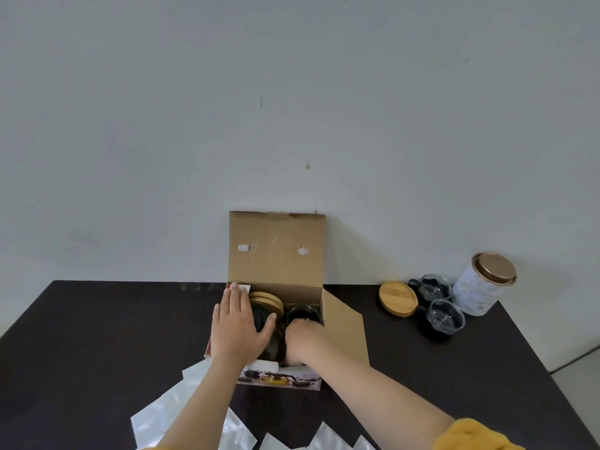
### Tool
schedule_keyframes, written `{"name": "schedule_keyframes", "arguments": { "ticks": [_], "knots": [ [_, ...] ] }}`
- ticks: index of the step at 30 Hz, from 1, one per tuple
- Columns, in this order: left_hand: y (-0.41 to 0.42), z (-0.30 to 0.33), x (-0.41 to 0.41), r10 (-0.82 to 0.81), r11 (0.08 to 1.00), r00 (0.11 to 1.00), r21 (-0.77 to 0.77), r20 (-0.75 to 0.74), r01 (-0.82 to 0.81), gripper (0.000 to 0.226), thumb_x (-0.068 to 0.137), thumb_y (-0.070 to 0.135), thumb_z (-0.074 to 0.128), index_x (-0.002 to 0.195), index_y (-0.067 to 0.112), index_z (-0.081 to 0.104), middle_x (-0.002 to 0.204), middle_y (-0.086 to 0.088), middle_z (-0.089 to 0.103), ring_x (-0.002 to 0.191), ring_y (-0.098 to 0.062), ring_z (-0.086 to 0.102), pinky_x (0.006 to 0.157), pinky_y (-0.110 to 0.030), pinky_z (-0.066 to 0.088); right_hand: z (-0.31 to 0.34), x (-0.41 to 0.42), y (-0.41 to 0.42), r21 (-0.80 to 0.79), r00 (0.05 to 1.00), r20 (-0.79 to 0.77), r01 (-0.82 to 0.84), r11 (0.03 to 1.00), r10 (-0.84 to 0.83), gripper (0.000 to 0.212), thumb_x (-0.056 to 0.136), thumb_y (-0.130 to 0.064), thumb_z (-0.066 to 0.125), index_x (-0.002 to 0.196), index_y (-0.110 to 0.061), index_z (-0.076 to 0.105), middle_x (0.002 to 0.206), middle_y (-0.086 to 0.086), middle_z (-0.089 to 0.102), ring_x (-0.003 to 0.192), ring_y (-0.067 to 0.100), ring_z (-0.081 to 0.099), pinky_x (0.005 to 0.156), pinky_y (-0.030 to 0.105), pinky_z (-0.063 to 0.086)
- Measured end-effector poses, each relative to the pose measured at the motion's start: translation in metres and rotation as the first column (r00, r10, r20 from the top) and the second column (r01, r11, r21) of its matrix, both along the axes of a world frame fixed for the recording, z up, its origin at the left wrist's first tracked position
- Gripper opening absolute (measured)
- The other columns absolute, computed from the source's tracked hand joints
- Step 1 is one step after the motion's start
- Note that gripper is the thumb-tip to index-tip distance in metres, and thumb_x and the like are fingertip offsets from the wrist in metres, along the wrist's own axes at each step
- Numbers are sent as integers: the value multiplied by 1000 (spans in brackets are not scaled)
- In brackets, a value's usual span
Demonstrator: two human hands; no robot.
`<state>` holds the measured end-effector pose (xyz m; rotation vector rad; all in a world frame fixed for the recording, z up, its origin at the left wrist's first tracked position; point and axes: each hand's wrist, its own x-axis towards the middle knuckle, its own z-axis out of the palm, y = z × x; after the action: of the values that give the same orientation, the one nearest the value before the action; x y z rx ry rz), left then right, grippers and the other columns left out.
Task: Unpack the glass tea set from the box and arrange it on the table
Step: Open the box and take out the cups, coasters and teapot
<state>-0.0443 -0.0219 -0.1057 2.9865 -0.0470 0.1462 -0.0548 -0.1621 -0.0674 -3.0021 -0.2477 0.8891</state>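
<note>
Out already: 2 glass cups [439, 303] and 1 bamboo lid [398, 298] sit together on the dark surface [97, 336], right of the box [293, 306], with a tin [480, 284] just behind them.
Box: flap up against the wall, near side facing the person, and there's plenty of the set inside yet.
Inside: a stack of bamboo lids [266, 298] at the back left, dark glassware beside and in front of it (which pieces, I can't make out).
Left hand [238, 329]: flat over the left side of the box, fingers straight and spread, pressing down on a dark piece, not gripping.
Right hand [303, 336]: dipped into the box at the middle, fingers hidden below the knuckles, so I cannot tell whether they've closed on anything.
Wrappers [181, 414]: white sheets strewn on the near surface.
Progress: I'd call it under half done.
Left to do: lift out the rest, then lay it all out properly.
</note>
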Motion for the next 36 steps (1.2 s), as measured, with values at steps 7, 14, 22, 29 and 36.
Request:
{"name": "schedule_keyframes", "arguments": {
  "ticks": [7,14,22,29,36],
  "knots": [
    [0,0,-1,6,1000,1000,-19,9,-6,98,78,73,13,149,7,21,157,-12,19,146,-27,14,115,-42,18,-6,-7,1,104,985,158,50,993,-66,67,80,-42,68,129,-4,42,118,14,58,108,30,57,90,37,51],
    [0,-1,0,11,1000,1000,-22,11,-11,97,78,73,16,147,6,27,155,-13,24,145,-28,20,114,-44,23,5,-12,-5,284,968,203,85,955,-146,65,73,-43,72,118,-4,47,105,9,63,92,25,62,73,34,53],
    [0,0,0,5,1000,1000,-18,4,-5,98,77,74,13,148,6,24,156,-13,22,145,-28,17,114,-43,21,38,-23,-26,287,901,415,7,958,-131,57,69,-53,67,107,-13,53,107,6,51,95,22,51,68,30,47],
    [2,-2,1,-1,1000,1000,-25,13,2,97,79,73,16,147,5,27,155,-13,25,145,-28,19,114,-45,23,54,-52,-80,666,758,421,114,737,-498,72,69,-50,68,132,-25,44,117,-7,44,115,12,42,89,22,42],
    [1,1,0,-11,1000,1000,-2,10,11,97,79,73,13,148,6,23,157,-13,20,146,-27,14,115,-44,20,6,-87,-170,624,630,285,450,639,-722,71,60,-48,73,120,-13,55,109,3,53,111,25,50,85,33,46]
  ]
}}
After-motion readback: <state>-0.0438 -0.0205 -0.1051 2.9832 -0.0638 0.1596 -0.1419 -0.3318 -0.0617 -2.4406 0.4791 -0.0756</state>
